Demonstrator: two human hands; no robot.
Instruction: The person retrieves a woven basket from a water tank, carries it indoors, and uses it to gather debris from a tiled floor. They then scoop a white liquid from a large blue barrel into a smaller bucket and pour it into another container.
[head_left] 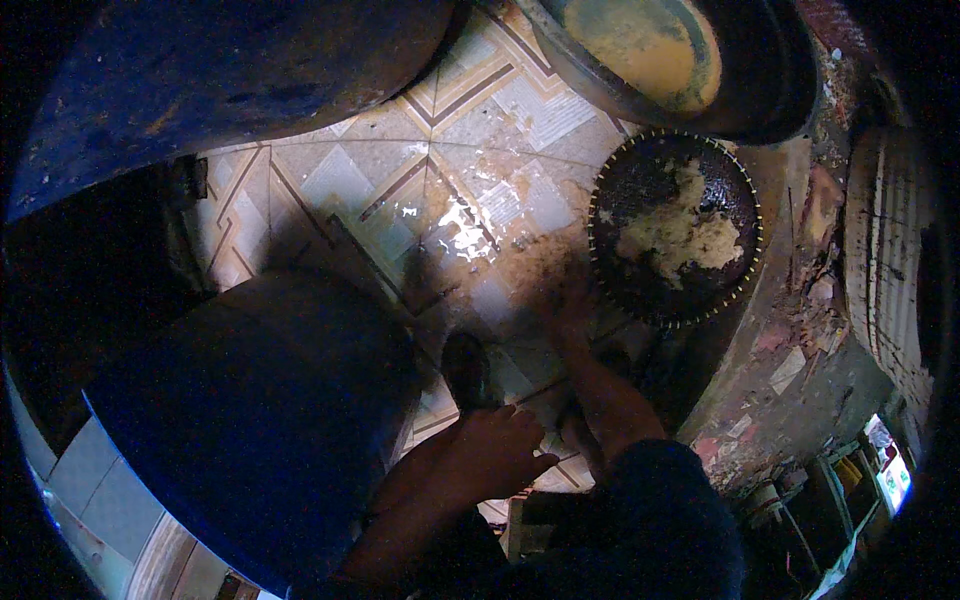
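Note:
My right hand (566, 302) reaches down to the tiled floor, beside a round dark sieve-like tray (622, 270) with pale stitches along its rim. Motion and shadow smear its fingers, so what they hold, if anything, is hidden. Clumps of tan, mushy matter (690, 235) lie in the tray. Brown wet residue (545, 255) spreads over the tiles by my right fingers. Closer to me, my left hand (505, 448) hangs over my legs, its fingers loosely bent and the thumb standing apart, with nothing visible in it.
A dark basin (715, 60) of tan liquid stands at the far right. One large blue container (230, 80) fills the far left, another (260, 400) the near left. Puddles shine on the patterned tiles (350, 190). Crumbling rubble (790, 370) lines the right side.

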